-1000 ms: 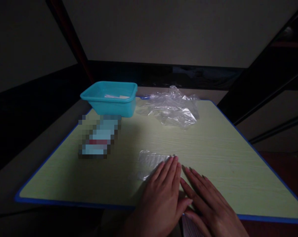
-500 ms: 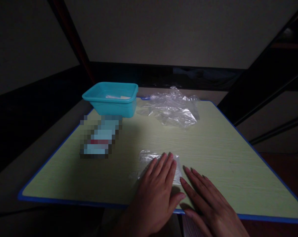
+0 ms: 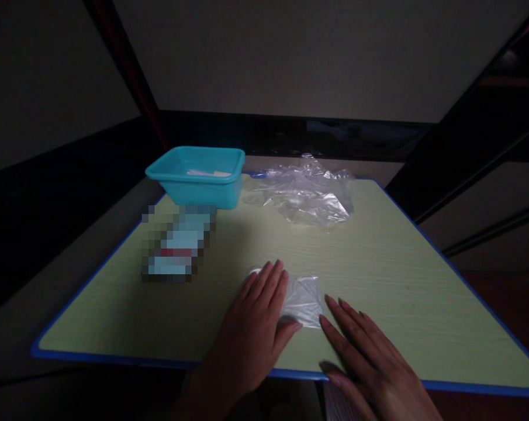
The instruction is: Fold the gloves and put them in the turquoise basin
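Note:
A flat, folded piece of clear plastic, perhaps a bag (image 3: 303, 301), lies near the front edge of the table. My left hand (image 3: 255, 321) rests flat across its left part, fingers stretched forward and thumb out to the side, hiding that portion. Just right of the plastic, my right hand (image 3: 369, 351) lies with its fingers extended on the tabletop. Its index fingertip is at the plastic's lower right corner; whether it touches cannot be made out. Neither hand grips anything.
At the back stands a turquoise plastic basin (image 3: 203, 190) with some pale items inside. A crumpled clear plastic bag (image 3: 310, 196) lies to its right. In front of the basin is a pixelated flat object (image 3: 179, 242). The table (image 3: 400, 286) has a blue rim.
My left hand has slid leftward over the plastic, uncovering its right part, which looks flatter. My right hand has stayed in place.

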{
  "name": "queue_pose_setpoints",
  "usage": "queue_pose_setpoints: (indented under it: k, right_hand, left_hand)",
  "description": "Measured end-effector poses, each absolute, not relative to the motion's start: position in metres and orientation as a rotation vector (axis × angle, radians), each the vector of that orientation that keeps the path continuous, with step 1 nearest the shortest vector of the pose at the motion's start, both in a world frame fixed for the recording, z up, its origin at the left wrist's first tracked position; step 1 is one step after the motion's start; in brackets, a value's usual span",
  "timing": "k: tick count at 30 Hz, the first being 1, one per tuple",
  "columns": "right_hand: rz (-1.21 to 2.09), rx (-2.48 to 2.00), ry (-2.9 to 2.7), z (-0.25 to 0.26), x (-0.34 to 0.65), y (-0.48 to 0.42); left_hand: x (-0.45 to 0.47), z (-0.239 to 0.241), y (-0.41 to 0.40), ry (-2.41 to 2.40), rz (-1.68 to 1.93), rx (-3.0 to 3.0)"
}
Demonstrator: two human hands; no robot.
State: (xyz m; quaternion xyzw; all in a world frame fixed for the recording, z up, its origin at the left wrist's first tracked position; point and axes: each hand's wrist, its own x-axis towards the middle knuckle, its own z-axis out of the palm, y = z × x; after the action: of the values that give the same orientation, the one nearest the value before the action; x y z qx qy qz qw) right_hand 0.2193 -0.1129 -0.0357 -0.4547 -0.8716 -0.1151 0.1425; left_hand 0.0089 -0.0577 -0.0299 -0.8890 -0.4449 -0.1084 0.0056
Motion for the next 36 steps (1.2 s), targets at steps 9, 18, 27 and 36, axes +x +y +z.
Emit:
queue_pose_setpoints:
  k: [9, 18, 27, 36]
  right_hand:
    - [-0.282, -1.336, -2.515, -0.032, 0.218, -0.115]
    - [-0.286, -1.338, -2.523, -0.035, 0.219, -0.113]
    - [-0.035, -1.405, -2.388, -0.022, 0.218, -0.113]
    - [0.080, -1.452, -2.302, -0.008, 0.205, -0.080]
  left_hand:
    - [-0.014, -0.033, -0.049, -1.471, -0.323, -2.684]
    - [-0.034, -0.040, -0.050, -1.500, -0.511, -2.593]
    - [-0.045, -0.034, -0.092, -1.647, -0.825, -2.480]
    - [-0.040, -0.041, -0.117, -1.527, -0.991, -2.592]
